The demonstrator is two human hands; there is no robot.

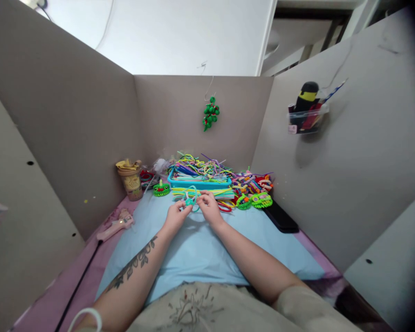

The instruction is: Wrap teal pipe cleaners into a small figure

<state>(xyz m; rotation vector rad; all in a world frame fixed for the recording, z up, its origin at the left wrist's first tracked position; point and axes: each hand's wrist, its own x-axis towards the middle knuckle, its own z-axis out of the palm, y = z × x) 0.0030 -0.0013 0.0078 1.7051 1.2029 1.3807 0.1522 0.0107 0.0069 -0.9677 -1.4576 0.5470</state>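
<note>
Teal pipe cleaner [191, 198] — pinched by both hands' fingers [184, 208].

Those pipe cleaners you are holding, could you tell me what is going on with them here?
A person sits at a desk walled in by grey boards, both hands together over a light blue mat. The left hand and right hand pinch a teal pipe cleaner bent into loops. Behind it a blue tray holds a heap of coloured pipe cleaners, with a pink glue gun to the left.

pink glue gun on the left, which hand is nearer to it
Left. The left hand is just right of the pink glue gun; the right hand sits farther right, both pinching a teal pipe cleaner.
</note>
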